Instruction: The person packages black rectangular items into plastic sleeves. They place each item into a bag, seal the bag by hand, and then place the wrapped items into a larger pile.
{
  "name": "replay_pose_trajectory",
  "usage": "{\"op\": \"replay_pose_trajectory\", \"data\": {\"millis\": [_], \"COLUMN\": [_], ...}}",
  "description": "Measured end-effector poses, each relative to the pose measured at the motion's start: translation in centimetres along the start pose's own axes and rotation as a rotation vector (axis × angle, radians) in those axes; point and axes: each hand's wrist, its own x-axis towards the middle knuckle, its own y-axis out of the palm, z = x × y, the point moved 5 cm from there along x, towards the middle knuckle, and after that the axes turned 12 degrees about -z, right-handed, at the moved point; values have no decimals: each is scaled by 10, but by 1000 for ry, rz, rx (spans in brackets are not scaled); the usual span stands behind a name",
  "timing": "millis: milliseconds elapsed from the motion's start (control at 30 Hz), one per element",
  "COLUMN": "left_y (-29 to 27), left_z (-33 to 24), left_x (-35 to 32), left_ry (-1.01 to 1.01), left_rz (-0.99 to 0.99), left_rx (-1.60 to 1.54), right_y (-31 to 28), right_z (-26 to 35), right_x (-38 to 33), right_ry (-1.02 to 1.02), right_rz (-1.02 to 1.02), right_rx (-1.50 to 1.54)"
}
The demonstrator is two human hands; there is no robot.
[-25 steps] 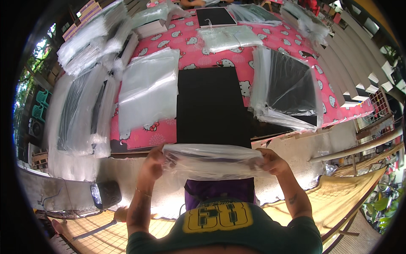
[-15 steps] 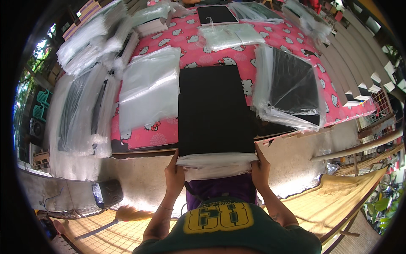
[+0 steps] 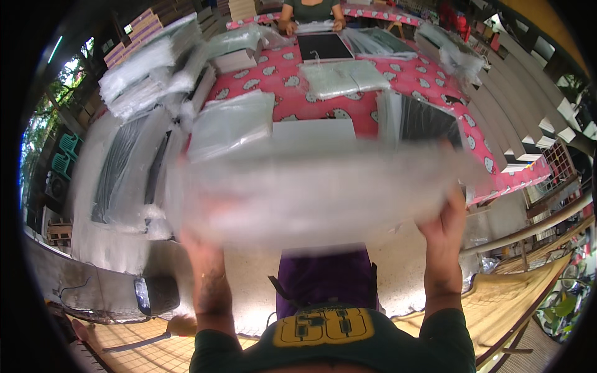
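A flat panel in clear plastic (image 3: 323,193), smeared whitish by motion, is held up level in front of me, above the table's near edge. My left hand (image 3: 202,233) grips its left end, the fingers blurred and partly seen through the plastic. At the other end my right hand (image 3: 444,217) is closed on the edge, thumb on the near side. Just beyond it a pale flat board (image 3: 314,129) lies on the table, its near part hidden. To its left rests a stack of clear plastic sleeves (image 3: 233,121); to its right, a black panel in plastic (image 3: 429,121).
A pink patterned tablecloth (image 3: 286,74) covers the table. Plastic-wrapped stacks (image 3: 149,74) stand at the left, and a plastic packet (image 3: 344,78) lies farther back. Long grey-edged boards (image 3: 497,105) line the right. Across the table another person (image 3: 313,15) handles something pale beside a black panel (image 3: 323,47).
My hands have come up and spread apart, lifting the plastic-covered panel off the table edge. The black panel that lay before me no longer shows there. The person opposite has come into view.
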Motion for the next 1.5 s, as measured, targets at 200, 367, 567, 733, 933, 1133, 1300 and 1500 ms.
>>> {"op": "replay_pose_trajectory", "data": {"millis": [200,367,567,733,933,1133,1300,1500], "left_y": [-19,-112,-119,-78,-14,-14,-67,-65], "left_z": [65,151,158,96,67,102,139,155], "left_x": [78,36,6,26,51,28,22,20], "left_ry": [-284,-375,-316,192,201,216,57,-59], "left_rz": [-458,-688,-647,-258,-173,-287,-358,-390], "left_rx": [-401,-389,148,824,310,890,743,570], "right_y": [-24,-113,-205,-163,-156,-145,-156,-166], "right_z": [-47,-119,-159,-140,-130,-120,-135,-133], "right_x": [96,103,93,94,82,74,80,79], "right_ry": [180,381,406,311,189,99,136,59], "right_rz": [-37,-115,-344,-137,-278,-309,-326,-300], "right_rx": [170,199,-32,-45,13,-63,-397,-670]}}
